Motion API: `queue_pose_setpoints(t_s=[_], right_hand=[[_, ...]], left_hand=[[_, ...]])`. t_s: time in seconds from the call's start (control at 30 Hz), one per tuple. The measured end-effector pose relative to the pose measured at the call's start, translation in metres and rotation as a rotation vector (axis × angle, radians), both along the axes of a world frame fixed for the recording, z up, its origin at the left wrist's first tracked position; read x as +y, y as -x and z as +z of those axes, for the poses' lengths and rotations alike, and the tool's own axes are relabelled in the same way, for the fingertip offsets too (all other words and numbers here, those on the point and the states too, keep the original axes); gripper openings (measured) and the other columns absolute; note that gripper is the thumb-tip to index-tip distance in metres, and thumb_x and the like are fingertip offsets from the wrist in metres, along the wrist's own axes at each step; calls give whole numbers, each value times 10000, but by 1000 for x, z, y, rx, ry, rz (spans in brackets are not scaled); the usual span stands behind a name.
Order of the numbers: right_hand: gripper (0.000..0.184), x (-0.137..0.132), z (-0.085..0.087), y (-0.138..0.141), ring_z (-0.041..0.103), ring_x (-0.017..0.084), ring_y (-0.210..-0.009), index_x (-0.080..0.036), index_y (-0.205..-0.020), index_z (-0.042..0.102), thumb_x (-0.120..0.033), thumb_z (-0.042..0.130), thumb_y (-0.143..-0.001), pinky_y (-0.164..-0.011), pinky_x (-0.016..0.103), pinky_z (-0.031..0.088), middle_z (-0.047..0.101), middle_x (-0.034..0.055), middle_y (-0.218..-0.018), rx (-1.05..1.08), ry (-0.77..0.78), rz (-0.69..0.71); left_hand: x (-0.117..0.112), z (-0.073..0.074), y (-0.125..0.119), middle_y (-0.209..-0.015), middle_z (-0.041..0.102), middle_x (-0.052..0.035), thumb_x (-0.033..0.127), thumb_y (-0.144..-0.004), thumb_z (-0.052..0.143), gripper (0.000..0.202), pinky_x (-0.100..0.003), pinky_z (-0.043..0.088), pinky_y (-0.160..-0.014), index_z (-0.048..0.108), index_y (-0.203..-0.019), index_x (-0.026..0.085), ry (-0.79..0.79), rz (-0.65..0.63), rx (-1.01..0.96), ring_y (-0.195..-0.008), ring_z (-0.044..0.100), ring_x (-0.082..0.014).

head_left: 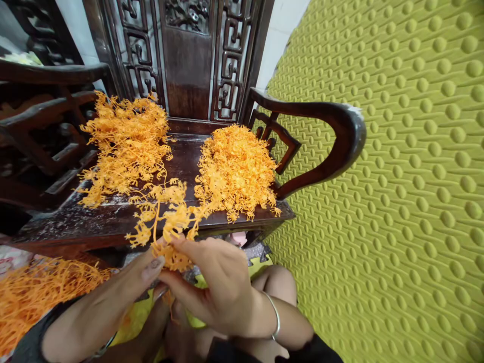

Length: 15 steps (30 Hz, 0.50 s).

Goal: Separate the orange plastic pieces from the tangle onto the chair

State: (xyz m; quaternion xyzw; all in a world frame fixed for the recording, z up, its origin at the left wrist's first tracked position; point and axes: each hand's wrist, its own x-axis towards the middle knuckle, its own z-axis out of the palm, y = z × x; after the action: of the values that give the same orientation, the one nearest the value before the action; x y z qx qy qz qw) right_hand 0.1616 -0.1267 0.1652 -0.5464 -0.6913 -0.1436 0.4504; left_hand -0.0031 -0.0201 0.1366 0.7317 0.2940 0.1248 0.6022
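A small bunch of orange plastic pieces (172,254), with thin stems and claw-like ends, is held between my two hands over the bench's front edge. My left hand (153,269) is closed round the lower part, thumb on top. Thumb and fingers of my right hand (219,285) pinch the bunch from the right, their tips partly hidden by it. Just beyond, a loose, stringy heap of orange pieces (126,148) lies on the left of the dark wooden bench (181,156). A denser heap of orange pieces (238,169) lies on its right.
More long orange strands (49,297) are heaped low at the left. Curved wooden armrests (340,131) flank the bench, with a carved back (189,70) behind. Bumpy yellow-green matting (397,201) covers the right side. Bent legs (278,282) are below my hands.
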Motion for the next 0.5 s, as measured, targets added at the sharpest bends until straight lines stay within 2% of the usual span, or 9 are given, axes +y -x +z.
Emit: queue_pose_setpoints(t_s=[0.1,0.17,0.27,0.33,0.37,0.4,0.43,0.5], right_hand=[[206,0,0,-5,466,135,-500,-154,-1049,579,-231,585,-858,-440,305,378,625,0,-628,-34,23,-63],[178,-1,0,-9,425,131,-479,-166,-1010,591,-183,571,-835,-412,299,334,574,-16,-576,-80,-1,-64],[276,-9,5,-15,478,124,-500,-183,-1078,568,-131,559,-807,-420,285,363,592,-20,-624,-18,-76,66],[326,-15,15,-22,560,117,-571,-191,-1109,563,-96,544,-798,-488,270,454,651,-10,-731,85,-59,182],[337,-16,21,-29,602,114,-640,-201,-1113,567,-84,540,-798,-554,259,499,680,-6,-812,119,-35,191],[333,-15,27,-38,629,113,-713,-214,-1109,576,-81,539,-806,-626,252,526,696,-5,-891,132,-25,145],[315,-9,32,-50,642,118,-786,-224,-1107,584,-93,535,-824,-691,254,536,699,-3,-965,118,-20,43],[262,11,38,-82,635,149,-876,-224,-1096,601,-144,498,-870,-762,297,532,687,19,-1034,47,-39,-233]], left_hand=[[-1,11,-5,-1326,567,52,569,-867,471,443,-334,261,-1148,593,-1251,385,15,-144,-52,-1335,410,-213],[2,12,-6,-1315,570,47,579,-848,500,477,-285,308,-1126,559,-1284,395,15,-176,-74,-1322,419,-203],[5,7,-9,-1170,630,-1,584,-865,484,481,-250,410,-1048,546,-1286,360,30,-94,-65,-1233,483,-205],[6,6,-14,-984,638,-13,555,-920,412,404,-240,475,-940,547,-1226,329,54,-27,-84,-1081,542,-197],[5,6,-17,-904,613,-4,537,-941,381,356,-222,493,-863,549,-1168,319,73,4,-114,-984,555,-182],[5,8,-20,-852,580,8,530,-951,367,321,-200,495,-774,546,-1102,309,90,28,-156,-880,548,-164],[4,11,-22,-821,547,18,529,-952,372,296,-184,479,-683,537,-1038,299,101,49,-202,-777,520,-145],[2,18,-26,-764,486,32,527,-957,363,290,-177,421,-560,518,-942,283,72,83,-267,-623,425,-120]])
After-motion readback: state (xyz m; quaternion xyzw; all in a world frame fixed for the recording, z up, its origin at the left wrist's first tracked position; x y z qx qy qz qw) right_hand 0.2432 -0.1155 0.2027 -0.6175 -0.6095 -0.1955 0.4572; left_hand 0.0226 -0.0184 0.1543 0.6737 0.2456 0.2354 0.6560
